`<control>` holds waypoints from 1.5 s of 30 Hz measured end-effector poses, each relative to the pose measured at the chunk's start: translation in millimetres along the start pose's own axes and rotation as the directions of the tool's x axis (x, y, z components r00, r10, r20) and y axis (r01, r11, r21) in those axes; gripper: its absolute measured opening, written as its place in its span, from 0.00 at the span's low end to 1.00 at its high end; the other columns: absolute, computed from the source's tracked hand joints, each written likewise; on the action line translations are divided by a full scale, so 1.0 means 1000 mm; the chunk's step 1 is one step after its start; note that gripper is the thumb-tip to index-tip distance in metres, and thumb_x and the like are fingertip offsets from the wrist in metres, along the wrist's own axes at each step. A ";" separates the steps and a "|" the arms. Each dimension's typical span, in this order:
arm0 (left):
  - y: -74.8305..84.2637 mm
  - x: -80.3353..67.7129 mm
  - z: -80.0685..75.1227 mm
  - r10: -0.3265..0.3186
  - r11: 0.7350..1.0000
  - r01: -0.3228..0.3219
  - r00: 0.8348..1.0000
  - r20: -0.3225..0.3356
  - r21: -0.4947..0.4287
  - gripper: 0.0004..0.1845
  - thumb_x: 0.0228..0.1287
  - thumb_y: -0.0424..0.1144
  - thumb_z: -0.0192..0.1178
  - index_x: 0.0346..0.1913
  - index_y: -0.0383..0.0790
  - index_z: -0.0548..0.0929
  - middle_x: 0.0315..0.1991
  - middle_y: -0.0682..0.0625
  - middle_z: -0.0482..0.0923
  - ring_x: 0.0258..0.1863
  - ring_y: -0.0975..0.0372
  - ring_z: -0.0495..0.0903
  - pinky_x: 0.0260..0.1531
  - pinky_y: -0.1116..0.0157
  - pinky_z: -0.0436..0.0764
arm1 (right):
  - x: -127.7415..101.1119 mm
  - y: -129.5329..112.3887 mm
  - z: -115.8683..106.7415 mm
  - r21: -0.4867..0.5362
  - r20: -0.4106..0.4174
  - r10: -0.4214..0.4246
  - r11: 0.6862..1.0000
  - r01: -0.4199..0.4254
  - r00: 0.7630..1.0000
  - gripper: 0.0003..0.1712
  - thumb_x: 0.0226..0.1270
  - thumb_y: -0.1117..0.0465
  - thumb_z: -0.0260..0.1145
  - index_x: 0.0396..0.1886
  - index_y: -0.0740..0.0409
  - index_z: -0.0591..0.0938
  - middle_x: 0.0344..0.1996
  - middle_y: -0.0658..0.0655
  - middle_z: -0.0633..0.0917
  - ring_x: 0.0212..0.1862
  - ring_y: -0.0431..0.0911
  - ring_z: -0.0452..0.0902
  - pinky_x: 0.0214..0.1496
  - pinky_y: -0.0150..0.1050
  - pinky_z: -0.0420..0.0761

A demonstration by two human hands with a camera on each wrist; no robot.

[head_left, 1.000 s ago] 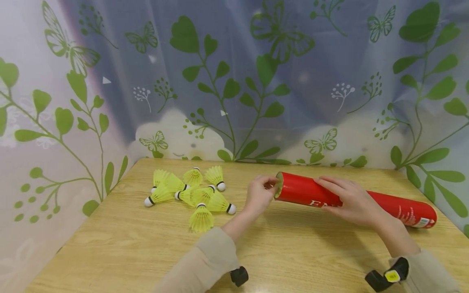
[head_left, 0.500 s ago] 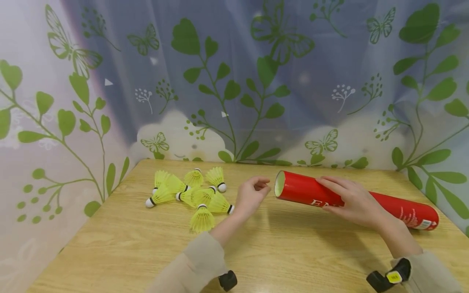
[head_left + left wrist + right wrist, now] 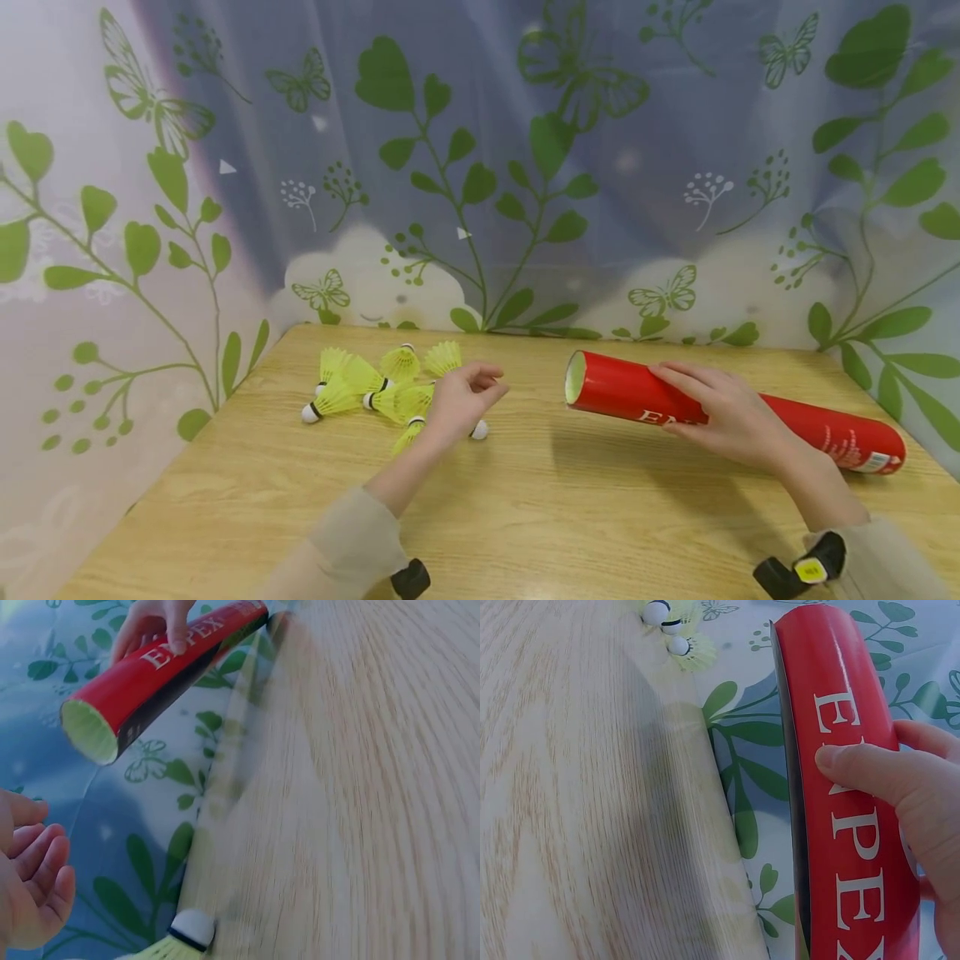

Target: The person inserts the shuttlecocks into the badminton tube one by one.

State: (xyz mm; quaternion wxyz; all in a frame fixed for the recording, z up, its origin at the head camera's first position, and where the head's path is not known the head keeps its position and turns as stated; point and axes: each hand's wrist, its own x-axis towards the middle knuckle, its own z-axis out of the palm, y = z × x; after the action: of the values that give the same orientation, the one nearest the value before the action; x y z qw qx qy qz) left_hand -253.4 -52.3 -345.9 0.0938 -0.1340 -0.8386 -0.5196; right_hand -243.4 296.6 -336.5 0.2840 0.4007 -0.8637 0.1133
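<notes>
A: Right hand (image 3: 731, 417)?
B: Its grip is wrapped over a red tube (image 3: 731, 406), fingers across the top, thumb on the near side. In the right wrist view the thumb lies on the white lettering. The tube's open end (image 3: 574, 377) points toward the left hand and sits raised off the counter (image 3: 525, 508); whether the far end touches the wood, can't tell.

A: Left hand (image 3: 461, 396)?
B: Holding nothing. Fingers loosely curled, palm turned up a bit, grip relaxed and open. It hovers over the near edge of the yellow shuttlecocks (image 3: 375, 387), well apart from the tube mouth. Left wrist view confirms: curled fingers at the frame's left edge, nothing in them, one white cork tip (image 3: 191, 928) just below.

A: Shuttlecocks, where?
B: Clustered on the counter, far left part, just beside the curtain (image 3: 480, 167). Yellow skirts, white cork tips with black bands, lying on their sides, overlapping. One cork (image 3: 479, 429) pokes out right under the left hand. Exact count unclear, the hand covers some.

A: Inside of the tube?
B: Pale yellow-green lining visible at the mouth; can't see whether anything sits deeper in.

A: Anything else?
B: Beige sleeves on both arms, black wrist-mounted cameras at the lower edge. Curtain printed with green leaves and butterflies behind the counter.
</notes>
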 end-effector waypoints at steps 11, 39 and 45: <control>-0.022 -0.009 -0.041 -0.052 0.997 0.053 0.998 -0.023 0.063 0.10 0.58 0.37 0.64 0.42 0.38 0.84 0.32 0.51 0.81 0.33 0.60 0.79 0.33 0.64 0.77 | 0.000 0.000 0.000 -0.014 0.012 0.002 1.000 -0.002 1.000 0.44 0.42 0.54 0.78 0.63 0.53 0.72 0.51 0.60 0.78 0.48 0.57 0.75 0.46 0.57 0.73; -0.068 -0.038 -0.095 -0.140 0.944 0.087 0.979 0.148 0.320 0.24 0.51 0.45 0.69 0.48 0.33 0.80 0.36 0.48 0.78 0.34 0.59 0.74 0.31 0.63 0.74 | -0.002 -0.001 0.003 -0.016 0.026 0.030 0.999 -0.030 0.999 0.49 0.33 0.61 0.80 0.63 0.51 0.72 0.52 0.60 0.78 0.48 0.58 0.75 0.45 0.58 0.72; -0.071 -0.040 -0.091 -0.178 0.932 0.125 0.976 0.129 0.342 0.18 0.53 0.39 0.68 0.47 0.35 0.80 0.31 0.51 0.76 0.31 0.61 0.72 0.29 0.64 0.72 | -0.003 -0.001 0.005 -0.007 0.050 0.051 0.999 -0.050 0.997 0.48 0.35 0.60 0.79 0.63 0.51 0.72 0.52 0.60 0.77 0.50 0.58 0.73 0.48 0.58 0.69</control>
State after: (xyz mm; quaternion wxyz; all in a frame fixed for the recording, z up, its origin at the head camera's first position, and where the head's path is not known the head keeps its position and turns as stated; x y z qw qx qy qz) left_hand -237.0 -168.8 -377.4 0.0080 -0.0918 -0.9266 -0.3646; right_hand -243.1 295.9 -342.5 0.2603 0.3807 -0.8807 0.1079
